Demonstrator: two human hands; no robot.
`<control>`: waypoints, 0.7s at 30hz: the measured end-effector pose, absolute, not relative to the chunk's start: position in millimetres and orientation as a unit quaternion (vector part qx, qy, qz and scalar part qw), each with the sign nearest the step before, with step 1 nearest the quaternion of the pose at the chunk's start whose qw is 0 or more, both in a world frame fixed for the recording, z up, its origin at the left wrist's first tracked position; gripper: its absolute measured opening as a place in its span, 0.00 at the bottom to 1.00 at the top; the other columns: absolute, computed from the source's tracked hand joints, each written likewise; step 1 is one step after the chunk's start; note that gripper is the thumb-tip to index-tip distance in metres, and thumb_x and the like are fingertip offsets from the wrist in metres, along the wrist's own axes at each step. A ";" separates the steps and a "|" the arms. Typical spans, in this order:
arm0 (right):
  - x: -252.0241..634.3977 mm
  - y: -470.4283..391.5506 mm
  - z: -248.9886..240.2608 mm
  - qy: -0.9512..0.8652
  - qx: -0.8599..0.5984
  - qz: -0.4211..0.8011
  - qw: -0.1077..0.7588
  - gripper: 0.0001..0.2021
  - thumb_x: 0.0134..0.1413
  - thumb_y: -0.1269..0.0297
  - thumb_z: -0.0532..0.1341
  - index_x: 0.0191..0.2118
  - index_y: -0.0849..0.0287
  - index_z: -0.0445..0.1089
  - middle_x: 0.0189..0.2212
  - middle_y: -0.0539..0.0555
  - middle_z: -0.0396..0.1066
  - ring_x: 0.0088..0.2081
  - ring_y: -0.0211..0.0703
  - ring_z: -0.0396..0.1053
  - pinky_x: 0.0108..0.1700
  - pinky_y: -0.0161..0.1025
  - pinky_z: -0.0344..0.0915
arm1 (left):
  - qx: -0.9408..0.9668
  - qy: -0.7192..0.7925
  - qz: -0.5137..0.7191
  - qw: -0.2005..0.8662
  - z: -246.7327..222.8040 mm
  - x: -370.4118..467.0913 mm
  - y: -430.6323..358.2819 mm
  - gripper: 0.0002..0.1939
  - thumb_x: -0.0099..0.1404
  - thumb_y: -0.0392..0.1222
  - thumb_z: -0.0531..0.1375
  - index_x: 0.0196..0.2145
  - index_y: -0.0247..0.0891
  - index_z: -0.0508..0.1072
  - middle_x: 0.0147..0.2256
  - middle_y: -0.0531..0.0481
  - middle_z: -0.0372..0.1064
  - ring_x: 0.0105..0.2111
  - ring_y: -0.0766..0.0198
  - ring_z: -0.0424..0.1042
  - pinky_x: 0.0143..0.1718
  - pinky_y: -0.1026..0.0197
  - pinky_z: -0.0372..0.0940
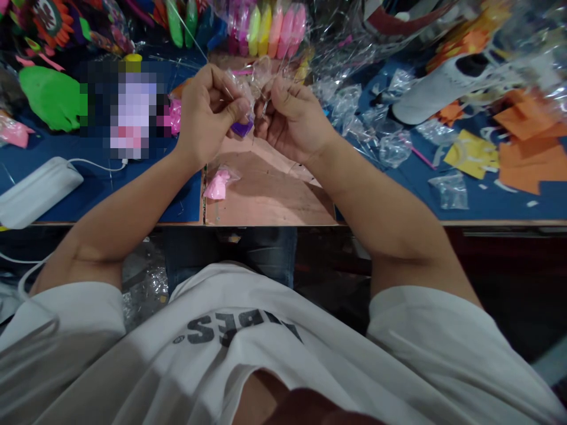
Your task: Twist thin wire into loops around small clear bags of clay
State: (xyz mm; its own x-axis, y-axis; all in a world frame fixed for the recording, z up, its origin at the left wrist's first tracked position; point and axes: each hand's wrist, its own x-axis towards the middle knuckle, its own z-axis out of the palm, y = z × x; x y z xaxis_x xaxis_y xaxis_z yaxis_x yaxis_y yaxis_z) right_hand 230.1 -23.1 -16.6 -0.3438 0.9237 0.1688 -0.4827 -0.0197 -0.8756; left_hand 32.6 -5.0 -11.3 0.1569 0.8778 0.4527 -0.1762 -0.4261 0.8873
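Observation:
Near the top centre, my left hand (210,115) pinches a clear plastic bag with a purple piece (241,126) at its lower end. Close beside it, my right hand (295,115) has its thumb and fingers closed on clear plastic strands that run up from the bag. Both hands are above the pinkish wooden board (270,183). Below my left hand, a small pink packet (218,184) lies on the board. Whether the plastic in both hands is one single piece is hard to tell.
Left are a green foam shape (53,97), a blurred phone and a white power bank (39,192) with cable. Behind stand bright packets (266,32). Right are crumpled clear bags (394,147), a grey-white object (443,88), and orange (531,165) and yellow sheets (473,154).

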 end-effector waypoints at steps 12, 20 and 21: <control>228.3 -36.2 0.0 -0.426 -0.258 0.716 0.489 0.20 0.75 0.47 0.79 0.40 0.57 0.79 0.29 0.47 0.76 0.28 0.36 0.70 0.35 0.31 0.75 | 0.721 0.108 0.655 0.200 -37.1 14.7 55.1 0.33 0.52 0.82 0.85 0.33 0.51 0.89 0.43 0.41 0.71 0.46 0.45 0.71 0.42 0.47 0.65; 228.5 -38.3 5.8 -0.424 -0.325 0.721 0.442 0.22 0.88 0.50 0.65 0.37 0.54 0.75 0.26 0.46 0.70 0.28 0.37 0.66 0.35 0.32 0.72 | 0.677 0.152 0.605 0.391 -32.7 22.0 41.5 0.36 0.48 0.81 0.87 0.32 0.50 0.83 0.31 0.52 0.75 0.29 0.59 0.67 0.33 0.52 0.64; 228.4 -37.8 4.5 -0.435 -0.329 0.715 0.438 0.23 0.86 0.47 0.67 0.36 0.54 0.75 0.26 0.46 0.69 0.28 0.38 0.65 0.34 0.33 0.71 | 0.670 0.158 0.609 0.396 -29.9 23.2 36.5 0.35 0.50 0.80 0.87 0.31 0.50 0.82 0.29 0.53 0.74 0.27 0.60 0.66 0.31 0.53 0.62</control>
State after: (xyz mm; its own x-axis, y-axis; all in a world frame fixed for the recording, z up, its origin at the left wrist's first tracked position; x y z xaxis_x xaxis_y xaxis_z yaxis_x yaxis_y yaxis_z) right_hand 228.4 -37.8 4.5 -0.3998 0.9123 -0.0885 -0.3402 -0.2373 -0.9099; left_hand 23.2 36.5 -29.9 0.2094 0.6930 0.6899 -0.2698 -0.6372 0.7220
